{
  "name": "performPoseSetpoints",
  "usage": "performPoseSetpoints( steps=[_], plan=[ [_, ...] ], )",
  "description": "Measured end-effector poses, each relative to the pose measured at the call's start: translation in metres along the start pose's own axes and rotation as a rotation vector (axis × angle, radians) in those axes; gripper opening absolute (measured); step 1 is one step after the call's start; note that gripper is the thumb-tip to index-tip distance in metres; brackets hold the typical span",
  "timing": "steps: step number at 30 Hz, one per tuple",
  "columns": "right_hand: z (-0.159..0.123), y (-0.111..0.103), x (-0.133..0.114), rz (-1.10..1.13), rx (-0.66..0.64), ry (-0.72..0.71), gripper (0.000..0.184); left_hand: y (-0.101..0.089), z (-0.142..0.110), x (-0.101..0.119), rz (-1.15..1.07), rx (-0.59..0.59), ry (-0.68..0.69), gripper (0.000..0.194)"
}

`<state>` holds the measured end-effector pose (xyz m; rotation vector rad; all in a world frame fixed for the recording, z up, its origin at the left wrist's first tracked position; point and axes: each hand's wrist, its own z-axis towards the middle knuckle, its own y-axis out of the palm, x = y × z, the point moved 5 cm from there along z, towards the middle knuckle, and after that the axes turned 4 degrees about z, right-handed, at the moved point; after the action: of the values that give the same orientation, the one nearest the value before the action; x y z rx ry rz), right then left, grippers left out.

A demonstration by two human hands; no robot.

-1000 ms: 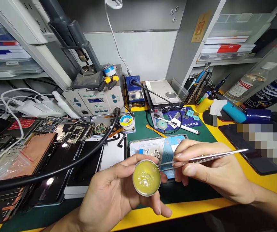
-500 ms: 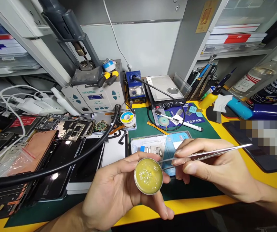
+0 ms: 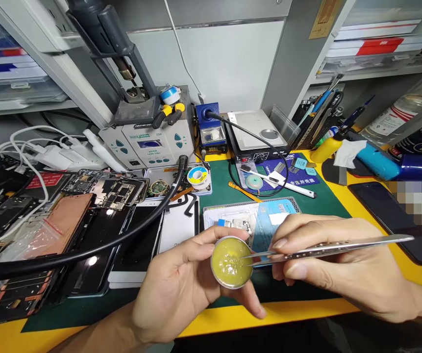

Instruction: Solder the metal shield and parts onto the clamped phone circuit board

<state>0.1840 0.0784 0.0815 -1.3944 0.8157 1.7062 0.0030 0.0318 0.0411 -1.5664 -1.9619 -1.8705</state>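
My left hand point(image 3: 181, 289) is closed around a small round tin of yellow-green paste point(image 3: 229, 274), its open top tilted toward me. Between the thumb and fingers of my right hand point(image 3: 343, 269) lies a pair of metal tweezers point(image 3: 343, 247). Their two tips are over the paste and seem to touch it, slightly apart from each other. Just beyond the tin, a grey-edged holder point(image 3: 212, 214) carries small metal phone parts point(image 3: 245, 226) and a blue sheet point(image 3: 265, 235); my hands partly cover it.
Dismantled phones point(image 3: 67, 215) crowd the left, crossed by a thick black hose point(image 3: 122, 240) from a hot-air station point(image 3: 152, 144). Behind stand a soldering iron station point(image 3: 211, 130) and a hot plate point(image 3: 255, 135). A white brush point(image 3: 280, 181) lies ahead; a black phone point(image 3: 383, 211) lies right.
The tweezers' tips have gone from the tin's right rim to over the paste inside. The whole view has shifted a little, so the bench things appear further right.
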Motion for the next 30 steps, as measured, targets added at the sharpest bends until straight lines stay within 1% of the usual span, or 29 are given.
performPoseSetpoints(
  steps=[3,5,9,13,15,19,21,26,30],
  plan=[
    [-0.002,-0.002,0.003,0.051,0.009,0.032,0.025,-0.001,-0.001,0.003,0.025,0.039,0.055,0.035],
    [-0.003,-0.002,0.008,0.156,0.024,0.082,0.021,-0.002,-0.002,0.005,0.056,0.055,0.074,0.033],
    [-0.002,-0.003,0.016,0.377,0.046,0.176,0.016,-0.003,-0.005,0.006,0.094,0.069,0.095,0.029],
    [0.001,-0.006,0.021,0.468,0.070,0.211,0.013,-0.005,-0.008,0.008,0.060,0.089,0.096,0.031],
    [0.002,-0.007,0.021,0.487,0.081,0.201,0.012,-0.005,-0.008,0.009,0.060,0.066,0.096,0.032],
    [0.001,-0.008,0.021,0.492,0.068,0.197,0.014,-0.003,-0.008,0.012,0.049,-0.062,0.145,0.035],
    [0.001,-0.008,0.022,0.500,0.060,0.199,0.013,-0.002,-0.008,0.013,0.025,-0.095,0.156,0.035],
    [-0.001,-0.008,0.024,0.503,0.047,0.227,0.013,-0.001,-0.004,0.011,-0.020,-0.091,0.149,0.035],
    [-0.002,-0.007,0.020,0.435,0.057,0.198,0.014,0.001,-0.001,0.009,-0.055,-0.101,0.126,0.039]
  ],
)
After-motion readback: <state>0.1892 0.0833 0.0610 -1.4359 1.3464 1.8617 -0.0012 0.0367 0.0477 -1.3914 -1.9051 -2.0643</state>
